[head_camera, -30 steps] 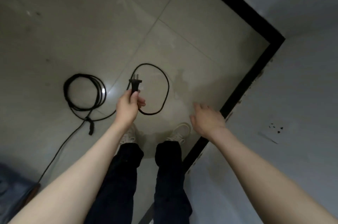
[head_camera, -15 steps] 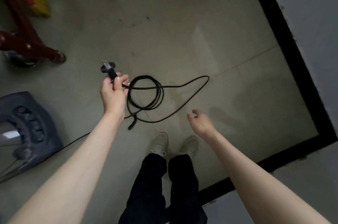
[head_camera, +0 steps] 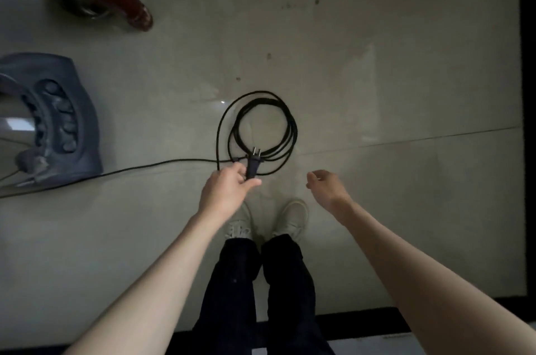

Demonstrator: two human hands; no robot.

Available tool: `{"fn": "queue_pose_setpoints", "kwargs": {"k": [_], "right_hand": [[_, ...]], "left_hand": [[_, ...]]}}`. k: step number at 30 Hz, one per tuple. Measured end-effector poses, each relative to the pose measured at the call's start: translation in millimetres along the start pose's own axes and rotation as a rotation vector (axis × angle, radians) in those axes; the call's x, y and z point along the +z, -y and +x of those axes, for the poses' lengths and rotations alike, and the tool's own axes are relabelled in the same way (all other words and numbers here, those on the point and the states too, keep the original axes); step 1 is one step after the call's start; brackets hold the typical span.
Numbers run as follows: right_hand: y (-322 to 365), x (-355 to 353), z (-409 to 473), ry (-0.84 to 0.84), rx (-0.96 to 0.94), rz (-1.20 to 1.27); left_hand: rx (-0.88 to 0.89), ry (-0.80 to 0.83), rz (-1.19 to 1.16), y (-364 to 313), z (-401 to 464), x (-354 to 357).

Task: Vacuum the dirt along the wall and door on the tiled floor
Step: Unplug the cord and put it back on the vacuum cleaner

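Above coiled cord (head_camera: 261, 128) – left hand (head_camera: 224, 193) pinches plug (head_camera: 253, 164); right hand (head_camera: 326, 189) loosely curled, holding nothing.

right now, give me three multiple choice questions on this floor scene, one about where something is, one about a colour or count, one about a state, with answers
1. Where does the coiled cable lie?
A. on the tiled floor ahead of the person's shoes
B. hung on the wall
C. on top of the grey fan base

2. What colour is the plug?
A. white
B. black
C. red

3. What is the left hand doing?
A. resting flat on the floor
B. hanging idle, holding nothing
C. gripping the plug, prongs pointing away from the person

Answers:
1. A: the coiled cable sits in loops on the tiled floor, beyond the shoes, apart from the grey fan base.
2. B: the plug is black like its cable.
3. C: the left hand has fingers curled round the plug body, while the right hand holds nothing.
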State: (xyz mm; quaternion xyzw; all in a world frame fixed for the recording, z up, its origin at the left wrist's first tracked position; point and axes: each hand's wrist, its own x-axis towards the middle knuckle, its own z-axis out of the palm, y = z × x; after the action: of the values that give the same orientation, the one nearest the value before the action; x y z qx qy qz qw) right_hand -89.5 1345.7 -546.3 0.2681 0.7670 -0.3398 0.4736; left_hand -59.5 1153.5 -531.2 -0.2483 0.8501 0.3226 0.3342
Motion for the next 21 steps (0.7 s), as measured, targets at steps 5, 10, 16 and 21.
{"fn": "queue_pose_setpoints", "kwargs": {"k": [5, 10, 16, 21], "right_hand": [[-21, 1, 59, -0.082, 0.036, 0.069], [-35, 14, 129, -0.092, 0.0, 0.044], [-28, 44, 211, -0.143, -0.205, -0.047], [-6, 60, 283, -0.19, -0.317, -0.401]], "left_hand": [[-0.315, 0.12, -0.907, -14, 60, 55], [-0.465, 0.091, -1.312, -20, 152, 85], [-0.422, 0.066, -1.422, -16, 251, 100], [-0.468, -0.123, -1.204, 17, 315, 97]]}}
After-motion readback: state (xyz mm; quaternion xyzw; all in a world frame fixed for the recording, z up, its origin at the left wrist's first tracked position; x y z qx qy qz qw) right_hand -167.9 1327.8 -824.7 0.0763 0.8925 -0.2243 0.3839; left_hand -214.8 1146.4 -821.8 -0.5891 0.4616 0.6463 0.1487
